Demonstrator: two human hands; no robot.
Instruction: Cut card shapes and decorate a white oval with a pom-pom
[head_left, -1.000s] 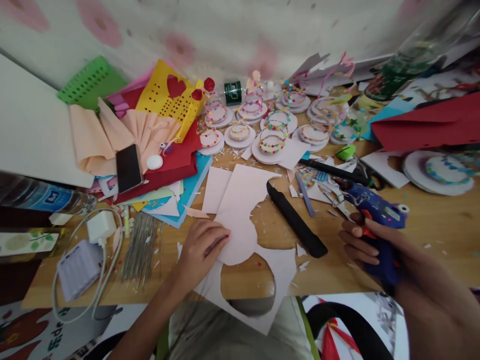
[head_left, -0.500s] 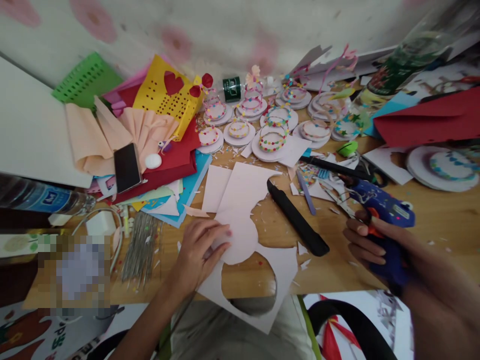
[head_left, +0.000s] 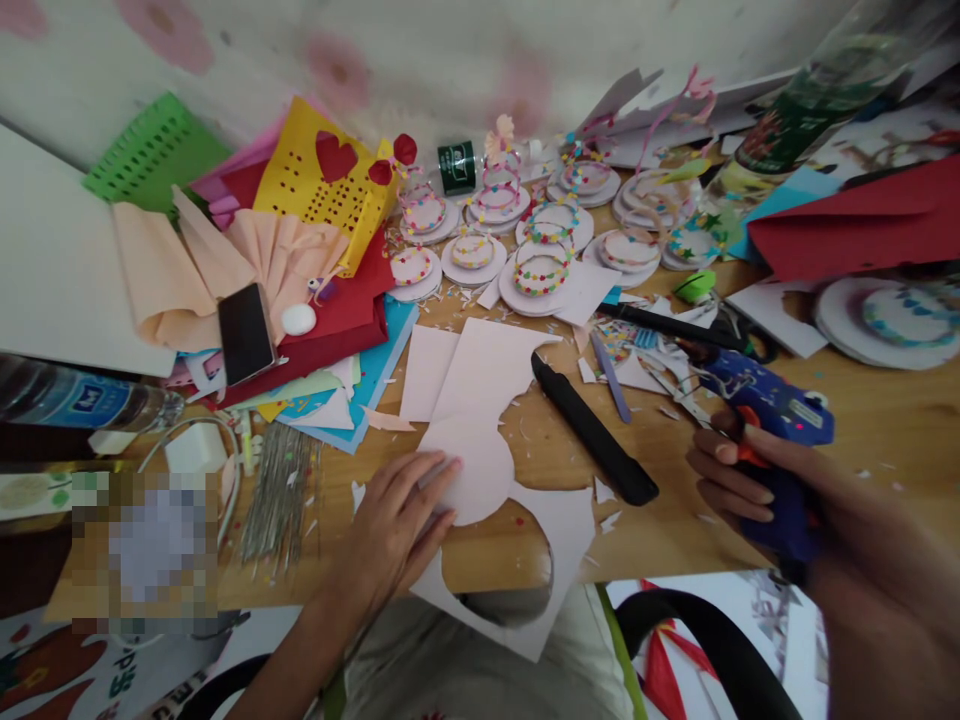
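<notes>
My left hand (head_left: 409, 500) lies with its fingers stretched out on the left edge of a round white paper disc (head_left: 480, 475). Beneath the disc is a larger white sheet (head_left: 480, 370), and in front a white sheet with a round hole (head_left: 570, 535) reaches over the table edge. On the right, my right hand (head_left: 739, 465) is wrapped around the handle of a blue hot glue gun (head_left: 780, 395) with an orange trigger. Its nozzle points up and left, close to scissors (head_left: 679, 390) among paper scraps. A black utility knife (head_left: 592, 430) rests between my hands.
Several beaded rings on white discs (head_left: 540, 285) stand at the back. Coloured papers (head_left: 322, 180), a phone (head_left: 246, 335) and thin metal wires (head_left: 277, 500) are on the left. A bottle (head_left: 787, 130) and a folded red sheet (head_left: 862, 225) are at the far right.
The view has shifted slightly. My left hand has slid a little down and left on the disc, uncovering more of it. My right hand keeps hold of the glue gun.
</notes>
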